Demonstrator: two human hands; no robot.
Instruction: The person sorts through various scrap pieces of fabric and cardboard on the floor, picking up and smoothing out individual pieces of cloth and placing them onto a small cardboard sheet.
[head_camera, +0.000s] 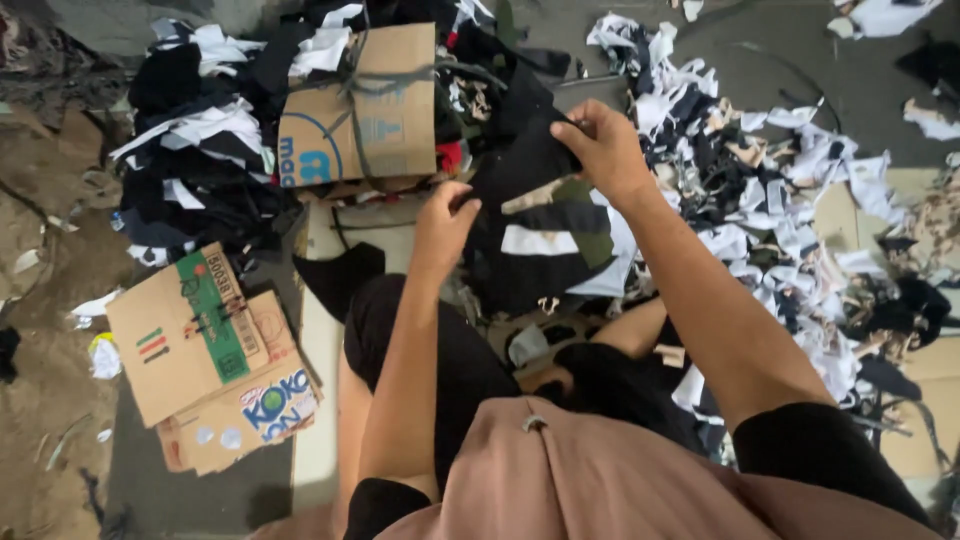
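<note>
Black fabric pieces (530, 200), stacked with white and olive ones, hang between my hands above my lap. My right hand (605, 145) pinches the top edge; my left hand (443, 222) pinches the side. Lower layers are hidden, so I cannot count them. Scraps (790, 200) litter the grey floor (780, 60); flattened cardboard (200, 350) lies left, beside a tied bundle (365, 105).

Dim, even light; soft shadows, slight blur throughout.
</note>
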